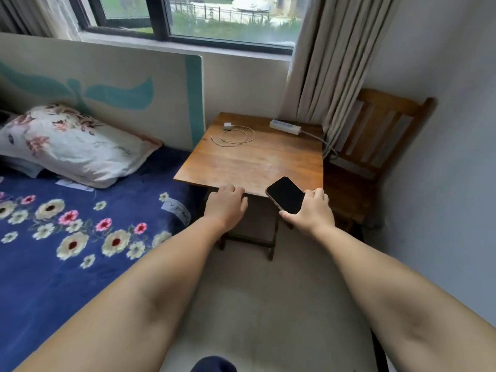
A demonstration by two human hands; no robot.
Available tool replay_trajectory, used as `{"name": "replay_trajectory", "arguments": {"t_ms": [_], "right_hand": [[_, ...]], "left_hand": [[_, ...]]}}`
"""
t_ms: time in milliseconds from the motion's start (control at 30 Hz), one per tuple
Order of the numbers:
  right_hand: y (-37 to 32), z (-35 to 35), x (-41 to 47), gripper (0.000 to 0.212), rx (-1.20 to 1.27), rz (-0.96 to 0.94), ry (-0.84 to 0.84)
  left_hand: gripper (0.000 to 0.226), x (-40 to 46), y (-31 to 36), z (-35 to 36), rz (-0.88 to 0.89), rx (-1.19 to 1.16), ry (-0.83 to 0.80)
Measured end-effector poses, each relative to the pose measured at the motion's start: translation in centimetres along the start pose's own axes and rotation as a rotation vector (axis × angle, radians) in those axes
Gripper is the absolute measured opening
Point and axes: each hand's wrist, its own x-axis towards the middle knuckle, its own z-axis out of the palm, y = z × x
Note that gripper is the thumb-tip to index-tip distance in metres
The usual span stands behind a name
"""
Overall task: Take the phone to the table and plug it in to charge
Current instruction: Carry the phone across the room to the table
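My right hand (311,212) grips a black phone (285,194), screen up and dark, its top end over the near edge of the small wooden table (257,162). My left hand (226,204) rests at the table's near edge with fingers curled over it, holding nothing else. At the back of the table lies a white charger plug (228,126) with its cable (237,136) coiled in a loop, the loose end pointing left. A white power strip (285,126) lies at the back right corner, its cord running off the right side.
A bed with a blue flowered sheet (67,237) and a floral pillow (72,146) stands to the left, touching the table. A wooden chair (381,135) sits right of the table against the wall. Curtains (330,71) hang behind it. Pale floor lies below me.
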Motion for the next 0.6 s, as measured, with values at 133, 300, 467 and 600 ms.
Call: {"name": "replay_trajectory", "arguments": {"t_ms": [133,300,467,600], "right_hand": [[-2.6,2.8,8.2,0.078,-0.013,-0.038,-0.014],[-4.7,5.9,19.8,0.076,0.007,0.033,0.011],[-5.9,6.9,29.8,0.076,0.115,0.225,0.054],[-4.4,7.9,35.6,0.074,0.124,0.316,0.034]], "left_hand": [[0.036,8.0,-4.0,1.6,-0.014,0.000,-0.018],[0.038,20.4,-7.9,2.9,0.002,0.007,-0.055],[0.036,32.0,-10.7,2.4,0.106,0.033,-0.078],[0.037,39.9,-10.9,4.4,0.134,0.029,-0.122]]}}
